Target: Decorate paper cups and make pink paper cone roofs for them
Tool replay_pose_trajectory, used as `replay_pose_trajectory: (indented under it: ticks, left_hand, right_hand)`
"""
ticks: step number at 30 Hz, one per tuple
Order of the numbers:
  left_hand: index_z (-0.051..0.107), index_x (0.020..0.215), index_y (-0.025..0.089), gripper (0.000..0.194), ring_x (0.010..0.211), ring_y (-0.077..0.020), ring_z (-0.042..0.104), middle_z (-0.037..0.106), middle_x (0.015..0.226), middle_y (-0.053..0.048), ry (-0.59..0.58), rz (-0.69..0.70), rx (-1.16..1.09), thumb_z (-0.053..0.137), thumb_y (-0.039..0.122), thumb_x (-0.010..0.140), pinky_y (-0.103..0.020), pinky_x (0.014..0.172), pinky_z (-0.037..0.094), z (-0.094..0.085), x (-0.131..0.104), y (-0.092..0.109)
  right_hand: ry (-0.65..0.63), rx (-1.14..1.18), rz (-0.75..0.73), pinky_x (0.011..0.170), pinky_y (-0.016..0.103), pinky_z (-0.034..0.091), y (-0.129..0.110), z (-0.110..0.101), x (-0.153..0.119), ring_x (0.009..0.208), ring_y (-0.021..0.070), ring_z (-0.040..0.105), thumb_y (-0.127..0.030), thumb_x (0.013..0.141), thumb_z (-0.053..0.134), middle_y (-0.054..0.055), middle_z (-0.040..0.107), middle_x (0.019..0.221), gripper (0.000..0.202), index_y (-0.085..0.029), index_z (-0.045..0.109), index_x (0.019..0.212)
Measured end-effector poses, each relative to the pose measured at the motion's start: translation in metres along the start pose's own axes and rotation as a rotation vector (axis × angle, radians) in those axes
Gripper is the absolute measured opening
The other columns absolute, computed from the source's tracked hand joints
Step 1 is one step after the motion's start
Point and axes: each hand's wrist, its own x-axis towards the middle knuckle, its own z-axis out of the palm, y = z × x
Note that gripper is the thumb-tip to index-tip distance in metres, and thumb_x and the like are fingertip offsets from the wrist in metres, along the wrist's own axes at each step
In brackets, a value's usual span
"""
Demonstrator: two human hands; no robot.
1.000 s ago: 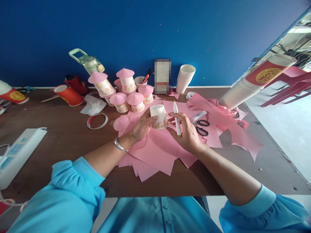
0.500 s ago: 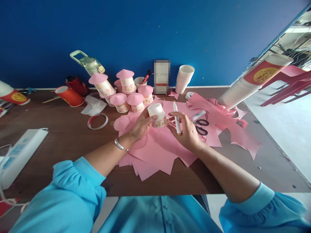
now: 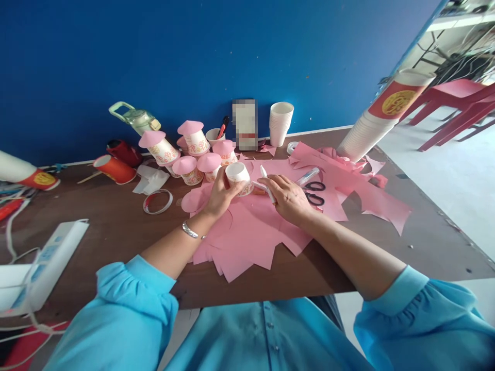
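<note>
My left hand (image 3: 219, 198) is closed round a short white paper cup (image 3: 236, 173) with drawn flowers near its lower edge. The cup tilts so that its open end faces me. In my right hand (image 3: 289, 200) is a white marker (image 3: 266, 184), its tip pointing up and away, a little right of the cup. Both hands are above a pile of pink paper (image 3: 247, 237). Just beyond the cup stand several decorated cups with pink cone roofs (image 3: 184, 165). Black-handled scissors (image 3: 315, 186) and a clear-and-white pen (image 3: 308, 176) lie right of my right hand.
Stacked white cups (image 3: 281, 123) and a screen-like upright object (image 3: 245, 126) stand by the blue wall. A taller cup stack (image 3: 371, 134) leans at right. Left are a tape roll (image 3: 158, 201), tissue (image 3: 150, 178), red cup (image 3: 116, 170), bottle (image 3: 139, 118) and power strip (image 3: 58, 263).
My right hand has turned over, palm now downward, and the marker leans left instead of standing nearly upright. The cup has tipped, showing more of its opening. The whole view has shifted slightly.
</note>
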Motion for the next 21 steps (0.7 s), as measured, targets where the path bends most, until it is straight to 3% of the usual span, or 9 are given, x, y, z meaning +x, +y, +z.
replay_pose_trajectory:
  ticks: [5,13,21]
  left_hand:
    - [0.059,0.115,0.026,0.04,0.115,-0.0291,0.061,0.066,0.115,-0.005,0.011,-0.065,-0.008,0.073,0.044,0.083,-0.044,0.105,0.05,-0.001,0.004,-0.005]
    - [0.058,0.113,0.025,0.045,0.115,-0.0284,0.062,0.065,0.116,-0.005,-0.036,-0.165,0.027,0.079,0.041,0.076,-0.044,0.105,0.05,-0.011,0.0,0.013]
    - [0.059,0.12,0.026,0.055,0.12,-0.0287,0.064,0.067,0.123,-0.005,-0.024,-0.159,0.092,0.083,0.041,0.072,-0.044,0.108,0.05,-0.03,-0.014,-0.003]
  right_hand:
    - [-0.103,-0.054,0.012,0.095,0.039,0.052,0.0,-0.001,0.003,0.121,0.027,0.06,-0.005,0.097,0.044,0.013,0.068,0.138,0.052,-0.023,0.057,0.144]
    - [-0.119,-0.148,0.047,0.092,0.041,0.05,0.001,0.001,0.004,0.12,0.0292,0.059,-0.006,0.098,0.043,0.016,0.062,0.143,0.056,-0.022,0.053,0.15]
    - [-0.148,-0.146,0.049,0.09,0.04,0.049,-0.003,-0.004,0.004,0.118,0.0297,0.059,-0.007,0.098,0.044,0.016,0.065,0.135,0.052,-0.022,0.056,0.147]
